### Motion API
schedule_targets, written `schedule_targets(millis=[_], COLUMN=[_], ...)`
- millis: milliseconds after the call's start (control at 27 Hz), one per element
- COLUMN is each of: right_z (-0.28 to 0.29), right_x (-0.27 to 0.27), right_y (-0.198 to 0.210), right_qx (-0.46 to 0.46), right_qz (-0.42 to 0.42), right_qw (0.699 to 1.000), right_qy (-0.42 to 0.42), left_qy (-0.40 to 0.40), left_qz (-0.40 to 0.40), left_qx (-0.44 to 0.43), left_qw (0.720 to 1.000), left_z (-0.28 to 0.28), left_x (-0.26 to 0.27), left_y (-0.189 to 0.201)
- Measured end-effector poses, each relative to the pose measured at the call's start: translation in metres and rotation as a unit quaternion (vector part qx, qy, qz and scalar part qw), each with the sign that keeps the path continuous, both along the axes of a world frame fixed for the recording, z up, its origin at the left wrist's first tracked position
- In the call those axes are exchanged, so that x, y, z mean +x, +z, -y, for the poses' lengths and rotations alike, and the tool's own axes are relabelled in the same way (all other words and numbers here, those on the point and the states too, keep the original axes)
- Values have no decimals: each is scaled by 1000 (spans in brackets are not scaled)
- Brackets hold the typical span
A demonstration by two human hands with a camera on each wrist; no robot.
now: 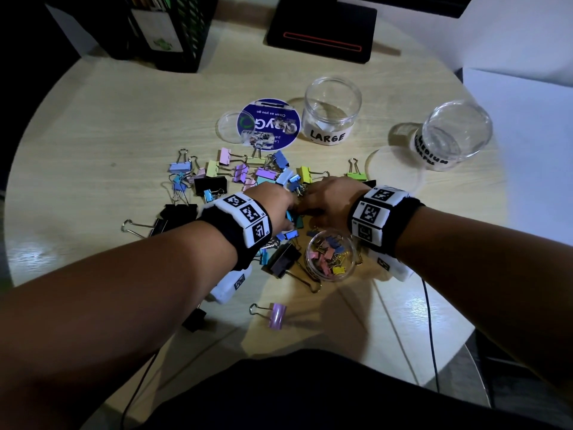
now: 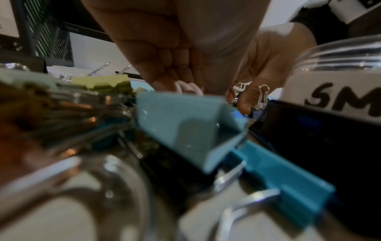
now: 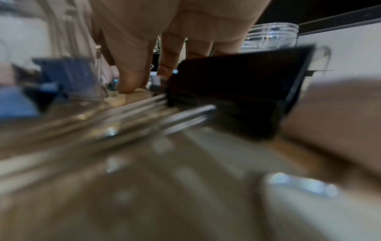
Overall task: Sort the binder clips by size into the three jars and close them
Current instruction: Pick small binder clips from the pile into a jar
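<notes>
Both hands are down in the pile of coloured binder clips (image 1: pixel 248 173) at the table's centre. My left hand (image 1: pixel 279 209) has its fingers (image 2: pixel 181 68) curled. A light blue clip (image 2: pixel 185 128) hides their tips, so I cannot tell whether they hold anything. My right hand (image 1: pixel 328 197) reaches down with thumb (image 3: pixel 132 78) and forefinger closing on a small clip (image 3: pixel 156 80), beside a big black clip (image 3: pixel 237 91). The small jar (image 1: pixel 330 256) stands just in front of the hands and holds several small clips. Farther back stand the LARGE jar (image 1: pixel 333 110) and the MEDIUM jar (image 1: pixel 455 135), both without lids.
One clear lid (image 1: pixel 229 125) lies partly on a blue round card (image 1: pixel 269 124), and another lid (image 1: pixel 393 172) lies by the MEDIUM jar. A purple clip (image 1: pixel 276 315) lies alone near the front edge. At the back stand a black mesh organiser (image 1: pixel 173 29) and a black stand (image 1: pixel 322 29).
</notes>
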State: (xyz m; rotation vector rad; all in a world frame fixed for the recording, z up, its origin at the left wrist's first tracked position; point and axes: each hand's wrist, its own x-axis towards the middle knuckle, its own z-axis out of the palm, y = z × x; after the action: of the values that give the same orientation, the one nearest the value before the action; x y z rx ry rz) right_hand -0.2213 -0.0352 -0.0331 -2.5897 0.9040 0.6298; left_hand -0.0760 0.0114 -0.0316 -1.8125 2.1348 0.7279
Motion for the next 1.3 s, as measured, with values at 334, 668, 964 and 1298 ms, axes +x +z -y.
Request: schedule_targets(millis=[334, 668, 964, 1298], right_z=[-5, -2, -23, -21], right_x=[-14, -43, -34, -8], right_y=[3, 23, 25, 5], right_qx=[21, -33, 1, -21], right_qz=[43, 136, 76, 7], right_qw=[998, 978, 992, 993], right_qy=[-46, -156, -97, -112], left_qy=[-6, 50, 25, 13], left_qz=[-27, -187, -124, -114], left_qx=[-18, -36, -6, -3], left_qw=[999, 980, 992, 993], left_z=[-1, -38, -54, -59], left_x=[5, -12, -22, 2], left_y=[0, 37, 24, 22])
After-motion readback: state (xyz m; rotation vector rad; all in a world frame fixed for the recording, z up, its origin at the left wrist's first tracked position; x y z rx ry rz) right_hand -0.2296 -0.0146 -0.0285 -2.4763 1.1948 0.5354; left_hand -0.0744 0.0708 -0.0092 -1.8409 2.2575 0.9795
